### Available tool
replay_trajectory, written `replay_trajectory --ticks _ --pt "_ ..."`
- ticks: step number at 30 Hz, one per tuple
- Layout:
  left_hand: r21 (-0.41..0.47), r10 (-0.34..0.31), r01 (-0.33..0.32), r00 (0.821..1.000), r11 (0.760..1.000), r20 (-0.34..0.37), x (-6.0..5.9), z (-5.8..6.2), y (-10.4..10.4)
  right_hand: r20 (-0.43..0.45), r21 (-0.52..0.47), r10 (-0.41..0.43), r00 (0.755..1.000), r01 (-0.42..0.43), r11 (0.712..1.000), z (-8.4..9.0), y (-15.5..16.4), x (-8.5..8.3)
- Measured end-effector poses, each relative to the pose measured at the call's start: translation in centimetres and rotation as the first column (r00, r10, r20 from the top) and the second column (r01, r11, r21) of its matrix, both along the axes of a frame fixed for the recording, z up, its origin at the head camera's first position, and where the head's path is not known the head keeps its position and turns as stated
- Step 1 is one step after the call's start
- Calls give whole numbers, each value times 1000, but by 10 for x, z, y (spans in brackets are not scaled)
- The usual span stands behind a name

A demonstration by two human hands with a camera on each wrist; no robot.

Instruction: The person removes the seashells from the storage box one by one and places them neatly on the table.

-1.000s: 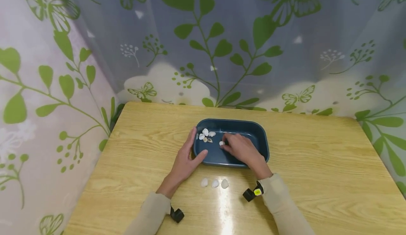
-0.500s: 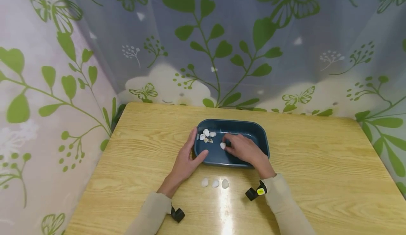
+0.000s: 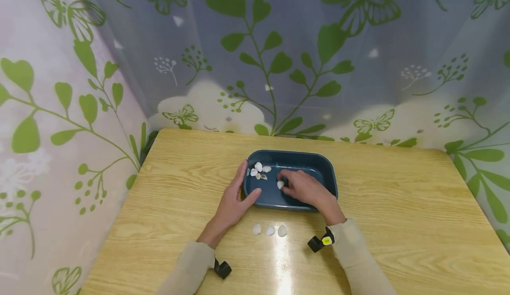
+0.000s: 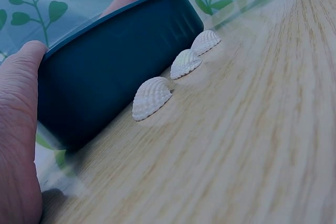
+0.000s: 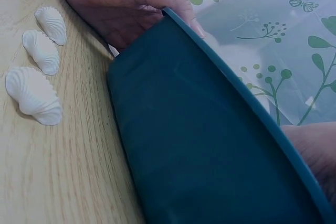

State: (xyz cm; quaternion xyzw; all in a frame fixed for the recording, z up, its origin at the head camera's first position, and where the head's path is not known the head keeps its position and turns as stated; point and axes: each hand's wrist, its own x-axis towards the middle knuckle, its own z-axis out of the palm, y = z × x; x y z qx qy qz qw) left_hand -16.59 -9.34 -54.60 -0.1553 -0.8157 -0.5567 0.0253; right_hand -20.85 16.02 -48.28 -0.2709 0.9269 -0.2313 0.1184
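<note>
Right hand (image 3: 304, 188) drawn slightly nearer in the tub (image 3: 328, 171), white shell (image 3: 280, 184) pinched, moved along

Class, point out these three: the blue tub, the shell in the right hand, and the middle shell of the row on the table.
blue tub (image 3: 318, 160), head view, far rim.
shell in the right hand (image 3: 280, 184), head view, its white face.
middle shell (image 4: 185, 62), left wrist view, ribbed top.

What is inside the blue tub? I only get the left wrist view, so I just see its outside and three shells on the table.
Observer: A small cluster of shells lies in the far left corner of the tub.
Operator: Where is the other hand?
Observer: The right hand is inside the tub, holding one white shell at its fingertips.
Operator: How is the tub being held?
Observer: The left hand grips its left end, thumb on the near rim.
</note>
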Motion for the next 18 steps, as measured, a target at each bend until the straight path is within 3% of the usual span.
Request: replay_trajectory --ticks 18 --pt "-4 1 -1 1000 1000 -7 -1 0 1 26 -3 -50 998 51 999 0 0 1"
